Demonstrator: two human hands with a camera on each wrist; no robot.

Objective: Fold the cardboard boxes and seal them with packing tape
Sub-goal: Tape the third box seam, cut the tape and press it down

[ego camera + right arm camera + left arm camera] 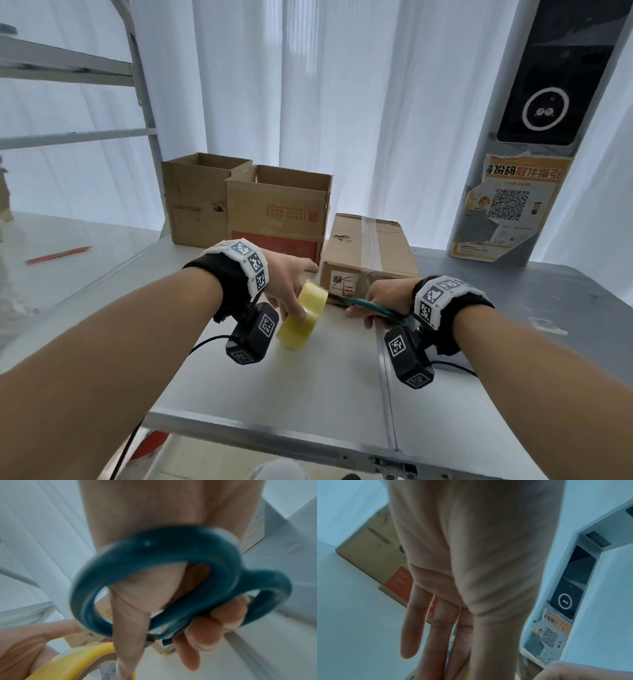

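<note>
Sealed box [368, 248] lies flat at table [325, 370] centre; two open boxes [277, 205] stand at its 10 o'clock before white curtains [342, 85]. Left hand [286, 279] grips tape roll [303, 313]. Right hand [380, 298], at the roll's 3 o'clock, curls around scissors [171, 574].

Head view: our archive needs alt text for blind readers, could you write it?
A person's left hand holds a yellow tape roll and the right hand grips teal scissors at a taped cardboard box on a grey table. Two open boxes stand behind.
</note>
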